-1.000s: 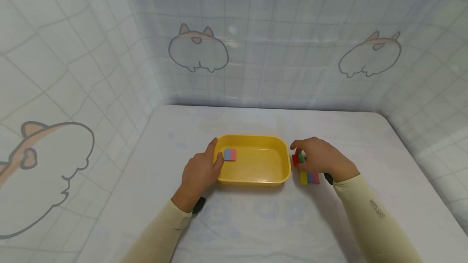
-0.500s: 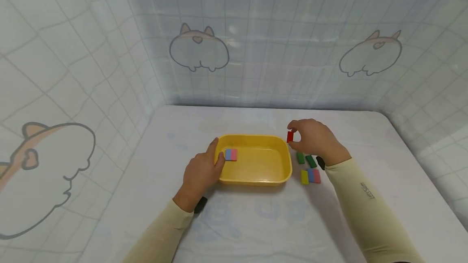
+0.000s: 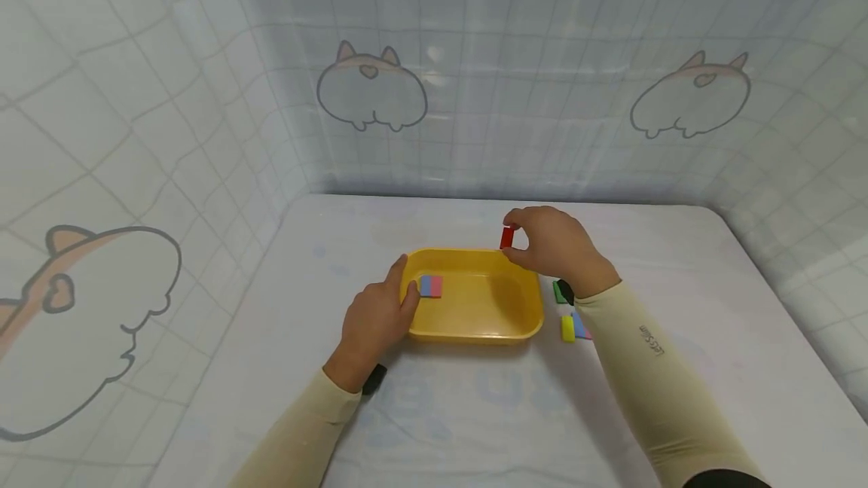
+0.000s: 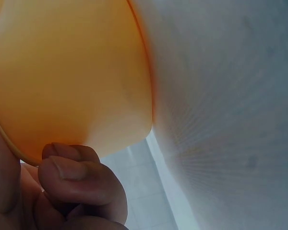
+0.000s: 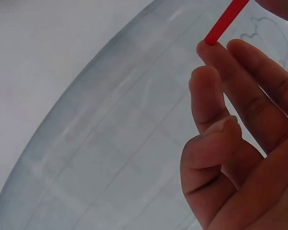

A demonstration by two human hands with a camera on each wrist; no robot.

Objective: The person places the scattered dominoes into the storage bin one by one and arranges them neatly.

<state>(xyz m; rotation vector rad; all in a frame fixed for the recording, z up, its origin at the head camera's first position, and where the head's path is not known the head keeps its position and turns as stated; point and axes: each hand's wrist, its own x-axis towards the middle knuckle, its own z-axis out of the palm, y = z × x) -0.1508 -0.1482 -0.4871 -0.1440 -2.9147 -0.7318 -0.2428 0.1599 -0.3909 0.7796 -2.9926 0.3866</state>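
One red block pinched in right hand, between thumb and fingertips, near far rim of yellow tray; other fingers bent. Left hand clamped on tray's left end, thumb inside. Blue-and-pink piece in tray; yellow block right of it.

Both arms reach forward, left fingers gripping, right fingers pinching higher.

One tray, seven visible blocks, three printed animals
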